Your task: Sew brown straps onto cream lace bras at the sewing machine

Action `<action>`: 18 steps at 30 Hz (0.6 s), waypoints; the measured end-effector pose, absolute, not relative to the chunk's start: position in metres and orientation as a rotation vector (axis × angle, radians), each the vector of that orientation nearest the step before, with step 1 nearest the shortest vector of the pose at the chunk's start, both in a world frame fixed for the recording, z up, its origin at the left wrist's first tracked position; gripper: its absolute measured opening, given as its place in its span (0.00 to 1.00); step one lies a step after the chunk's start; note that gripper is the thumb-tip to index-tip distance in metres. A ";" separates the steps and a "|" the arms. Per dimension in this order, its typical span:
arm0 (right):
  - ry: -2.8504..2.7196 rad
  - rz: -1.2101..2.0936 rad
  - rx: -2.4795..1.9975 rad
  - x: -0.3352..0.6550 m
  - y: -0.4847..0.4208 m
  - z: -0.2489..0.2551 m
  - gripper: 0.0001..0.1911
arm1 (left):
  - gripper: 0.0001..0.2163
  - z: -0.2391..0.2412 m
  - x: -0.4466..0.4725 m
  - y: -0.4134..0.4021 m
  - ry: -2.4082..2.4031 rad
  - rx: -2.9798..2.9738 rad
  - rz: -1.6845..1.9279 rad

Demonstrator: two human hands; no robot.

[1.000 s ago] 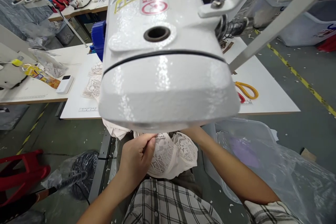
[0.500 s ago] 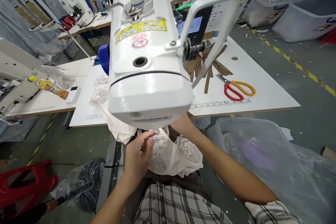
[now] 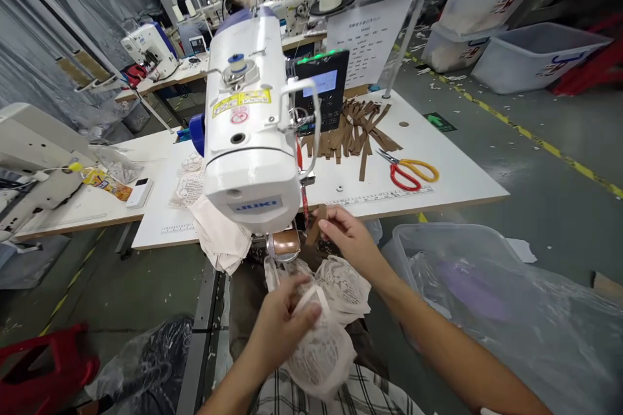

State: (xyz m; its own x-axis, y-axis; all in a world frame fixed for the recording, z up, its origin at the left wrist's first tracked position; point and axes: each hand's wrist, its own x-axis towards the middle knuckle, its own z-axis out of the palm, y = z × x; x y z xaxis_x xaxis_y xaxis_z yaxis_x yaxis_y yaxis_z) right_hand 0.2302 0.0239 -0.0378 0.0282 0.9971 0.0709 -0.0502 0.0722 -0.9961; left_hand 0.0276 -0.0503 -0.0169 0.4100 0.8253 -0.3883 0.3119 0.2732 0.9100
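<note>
My left hand (image 3: 285,324) is closed on a white lace garment (image 3: 335,285) bunched over my lap, below the head of a white sewing machine (image 3: 248,136). My right hand (image 3: 345,237) pinches a small brown strip (image 3: 315,224) close to the machine's needle area, at the front edge of the white table (image 3: 462,181). More lace pieces (image 3: 187,181) and white fabric (image 3: 221,240) lie left of the machine.
A heap of brown strips (image 3: 357,130) and red-and-yellow scissors (image 3: 409,172) lie on the table to the right. A control panel (image 3: 321,94) stands behind the machine. A clear plastic bin (image 3: 487,298) sits at my right, a red stool (image 3: 43,363) at lower left.
The view pulled back from the machine head. My left hand dropped lower with the lace. My right hand came out from under the machine, now holding a brown strip.
</note>
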 end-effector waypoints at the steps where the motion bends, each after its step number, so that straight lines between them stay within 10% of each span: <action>1: -1.164 1.112 -1.151 0.241 0.029 -0.036 0.13 | 0.19 -0.020 0.031 -0.053 1.090 1.278 0.435; 11: -1.260 0.466 -1.485 0.346 0.171 0.031 0.08 | 0.15 -0.095 0.091 -0.049 1.060 1.413 0.499; 18: -1.388 0.353 -1.187 0.306 0.104 0.064 0.16 | 0.08 -0.157 0.141 -0.022 1.393 1.459 0.562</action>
